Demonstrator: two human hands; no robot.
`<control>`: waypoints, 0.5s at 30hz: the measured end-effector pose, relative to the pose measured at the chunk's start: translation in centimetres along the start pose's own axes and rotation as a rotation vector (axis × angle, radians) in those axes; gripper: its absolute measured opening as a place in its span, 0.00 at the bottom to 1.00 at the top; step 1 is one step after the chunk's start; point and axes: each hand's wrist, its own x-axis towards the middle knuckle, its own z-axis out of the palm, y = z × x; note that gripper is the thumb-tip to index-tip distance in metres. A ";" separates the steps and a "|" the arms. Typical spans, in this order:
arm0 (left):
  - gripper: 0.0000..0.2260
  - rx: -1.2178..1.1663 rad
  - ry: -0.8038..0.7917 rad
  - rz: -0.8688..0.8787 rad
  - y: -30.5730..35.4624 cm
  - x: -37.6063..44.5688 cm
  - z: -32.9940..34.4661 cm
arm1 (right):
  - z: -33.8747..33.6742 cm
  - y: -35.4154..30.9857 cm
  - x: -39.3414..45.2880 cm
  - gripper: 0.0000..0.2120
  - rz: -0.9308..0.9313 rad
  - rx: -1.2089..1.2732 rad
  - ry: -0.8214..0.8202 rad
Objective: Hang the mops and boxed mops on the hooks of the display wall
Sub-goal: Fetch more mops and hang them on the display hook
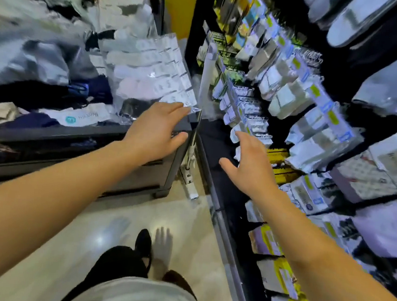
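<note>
Both forearms reach forward over a pale floor [123, 218]. Left hand [154, 131] is spread, fingers straight, holding nothing, its fingertips by the corner of a clear bag [151, 73] lying on a dark bin [72, 135] heaped with packaged goods. Right hand [247, 164] is likewise spread and empty, in front of the display wall [316, 127], where blurred packs hang in rows. Between the two hands a mop [199, 116] stands upright, leaning in the gap between bin and wall, its white foot on the floor.
</note>
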 end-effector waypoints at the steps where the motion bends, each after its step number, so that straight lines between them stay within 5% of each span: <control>1: 0.27 -0.024 0.005 -0.009 -0.5 2.0 0.0 | -0.1 0.1 1.9 0.35 0.001 0.004 -0.009; 15: 0.32 -0.200 0.111 -0.182 -2.7 21.8 2.2 | 2.1 4.0 20.8 0.34 -0.094 0.129 -0.075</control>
